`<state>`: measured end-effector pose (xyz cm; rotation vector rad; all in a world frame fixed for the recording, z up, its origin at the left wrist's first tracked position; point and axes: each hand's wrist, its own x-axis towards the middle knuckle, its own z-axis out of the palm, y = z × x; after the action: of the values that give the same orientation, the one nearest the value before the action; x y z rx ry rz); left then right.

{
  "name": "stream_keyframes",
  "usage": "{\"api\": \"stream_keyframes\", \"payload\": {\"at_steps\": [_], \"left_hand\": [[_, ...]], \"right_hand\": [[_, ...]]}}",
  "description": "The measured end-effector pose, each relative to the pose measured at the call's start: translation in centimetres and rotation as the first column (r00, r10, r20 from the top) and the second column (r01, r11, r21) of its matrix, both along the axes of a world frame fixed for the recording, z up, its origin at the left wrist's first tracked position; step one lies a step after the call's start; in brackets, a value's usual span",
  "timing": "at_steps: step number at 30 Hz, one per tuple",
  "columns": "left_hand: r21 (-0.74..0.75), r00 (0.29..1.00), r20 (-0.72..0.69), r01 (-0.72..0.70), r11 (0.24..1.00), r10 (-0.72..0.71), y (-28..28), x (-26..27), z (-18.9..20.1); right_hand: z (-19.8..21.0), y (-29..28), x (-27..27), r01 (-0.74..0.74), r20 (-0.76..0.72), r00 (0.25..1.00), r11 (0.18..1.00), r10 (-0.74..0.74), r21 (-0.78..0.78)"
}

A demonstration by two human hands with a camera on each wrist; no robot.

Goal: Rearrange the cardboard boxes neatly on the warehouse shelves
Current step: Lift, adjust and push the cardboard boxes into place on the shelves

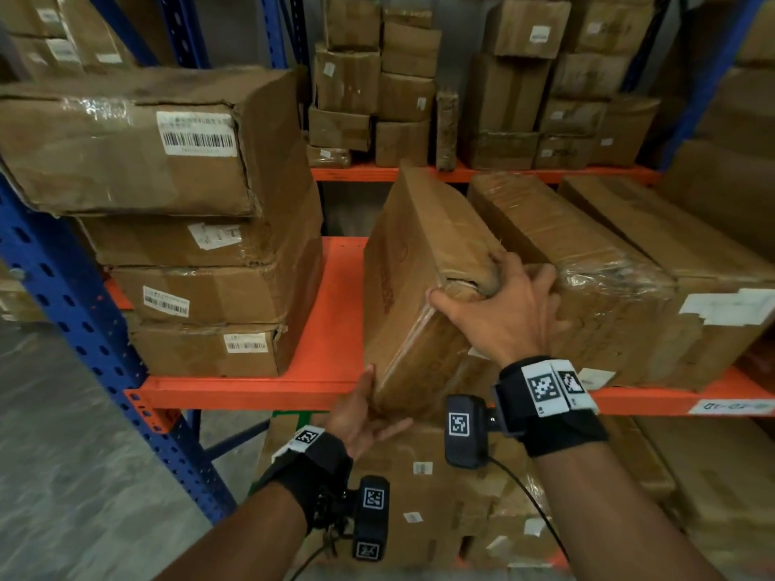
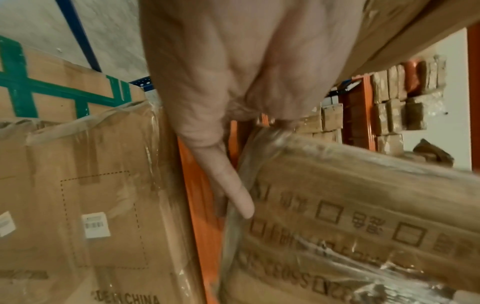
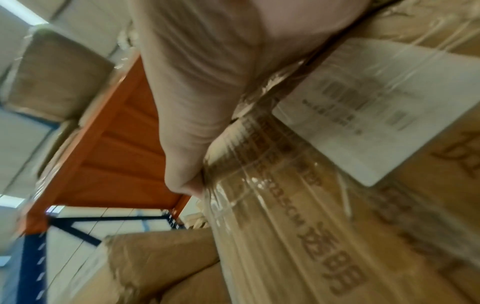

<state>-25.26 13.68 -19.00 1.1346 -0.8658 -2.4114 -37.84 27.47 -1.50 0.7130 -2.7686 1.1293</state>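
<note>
A brown cardboard box (image 1: pixel 419 262) stands tilted on the orange shelf (image 1: pixel 335 295), its top leaning right against a film-wrapped box (image 1: pixel 587 262). My right hand (image 1: pixel 499 304) grips the tilted box's near top corner, thumb on the front face and fingers curled over the top. My left hand (image 1: pixel 369 408) cups the near bottom corner, thumb up the left face and straight fingers underneath. In the left wrist view a straight finger (image 2: pixel 233 195) lies along the taped edge of the box (image 2: pixel 337 216). The right wrist view shows my right hand's fingers (image 3: pixel 187 164) bent round the wrapped edge of the box (image 3: pixel 298 216).
A stack of several worn boxes (image 1: pixel 201 253) fills the shelf's left end, with a bare orange gap between it and the tilted box. More boxes (image 1: pixel 419 90) crowd the rear shelf. A blue upright (image 1: pixel 71 304) stands at left. Boxes (image 1: pixel 419 488) sit on the level below.
</note>
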Motion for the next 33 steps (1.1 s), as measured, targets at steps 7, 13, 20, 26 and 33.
{"api": "stream_keyframes", "payload": {"at_steps": [7,13,20,26,33], "left_hand": [[-0.498,0.913,0.407,0.261,0.827,-0.043,-0.5,-0.5,-0.9],[-0.631,0.983,0.172,0.063,0.773,0.06,-0.6,0.0,7.3],[-0.695,0.981,0.174,0.186,0.695,-0.089,0.2,-1.7,15.5],[-0.859,0.911,0.408,0.357,0.367,0.068,0.5,-2.7,18.5],[-0.719,0.711,0.674,0.694,-0.043,0.201,4.7,-5.8,22.5]], "right_hand": [[-0.2,-1.6,2.4,-0.025,-0.263,0.96,0.962,0.099,0.273],[-1.7,-1.5,3.3,-0.02,-0.267,0.958,0.956,0.102,0.294],[-2.2,-0.9,3.6,-0.053,-0.3,0.948,0.98,0.11,0.192],[-5.9,3.2,1.2,-0.14,-0.168,0.983,0.888,0.072,-0.438],[-16.0,5.5,0.2,0.562,0.805,0.589,0.75,-0.066,-0.349]]}}
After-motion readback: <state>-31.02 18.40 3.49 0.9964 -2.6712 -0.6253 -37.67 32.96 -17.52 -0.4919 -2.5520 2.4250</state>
